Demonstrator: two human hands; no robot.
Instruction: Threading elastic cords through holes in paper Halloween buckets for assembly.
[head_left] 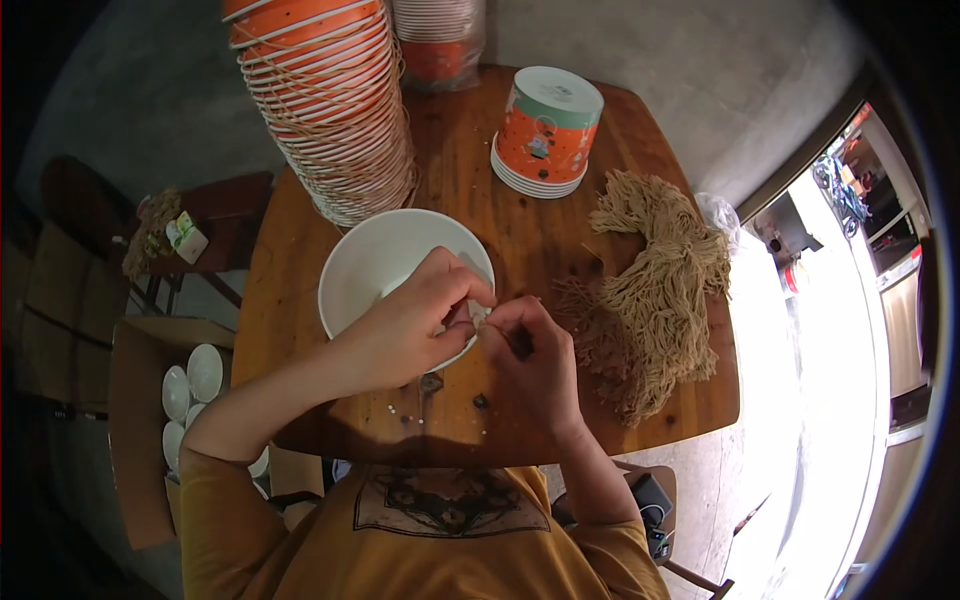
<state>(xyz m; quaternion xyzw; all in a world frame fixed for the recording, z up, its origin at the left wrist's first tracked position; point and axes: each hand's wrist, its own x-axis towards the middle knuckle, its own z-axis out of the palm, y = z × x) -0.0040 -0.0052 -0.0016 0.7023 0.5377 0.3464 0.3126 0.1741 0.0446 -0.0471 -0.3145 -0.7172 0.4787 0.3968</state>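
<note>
A white paper bucket (350, 265) lies with its open mouth toward me on the wooden table. At its right rim my left hand (425, 315) is closed, thumb and fingers pinched together. Fingertip to fingertip with it, my right hand (530, 350) is closed in a pinch just outside the rim. Something small and pale shows between the fingertips, too small to name. To the right of my right hand lies a heap of tan twine (665, 275), with thinner brownish strands (590, 330) at its left side.
A tall stack of orange and white buckets (320, 110) with twine strands stands behind. Further right are upturned orange-green buckets (548, 135) and, at the back, a plastic-wrapped stack (440, 45). Tiny white bits (407, 418) dot the table (560, 430). A cardboard box (145, 410) holds white round pieces.
</note>
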